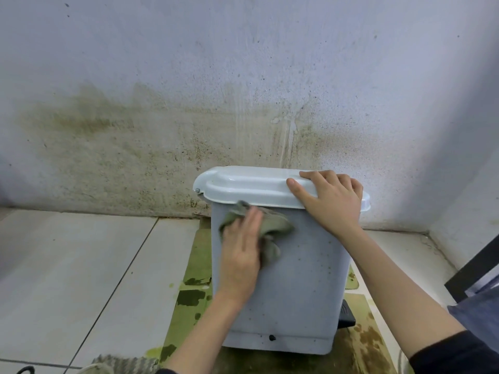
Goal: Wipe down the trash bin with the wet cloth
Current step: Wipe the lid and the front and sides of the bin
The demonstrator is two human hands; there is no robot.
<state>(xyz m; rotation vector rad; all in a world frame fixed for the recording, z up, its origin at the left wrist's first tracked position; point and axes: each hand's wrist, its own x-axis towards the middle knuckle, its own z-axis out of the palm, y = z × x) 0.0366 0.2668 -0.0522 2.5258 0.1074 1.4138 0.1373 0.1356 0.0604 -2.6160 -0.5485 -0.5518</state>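
Note:
A grey plastic trash bin [302, 287] with a white lid [243, 184] stands against the stained wall. Small dark specks dot its side. My left hand [240, 255] presses a grey-green cloth [272, 228] flat against the upper left part of the bin's side, just under the lid. The cloth bunches out above and to the right of my fingers. My right hand [329, 201] lies over the right end of the lid, fingers spread and curled over its far edge. A black foot pedal [347, 317] sticks out at the bin's lower right.
The bin stands on a green, stained mat [189, 295] over pale floor tiles [75, 265]. A mouldy wall [162, 130] runs behind and turns a corner at the right. A dark furniture edge [475, 268] is at the right. A knitted grey item [121, 364] lies at the bottom left.

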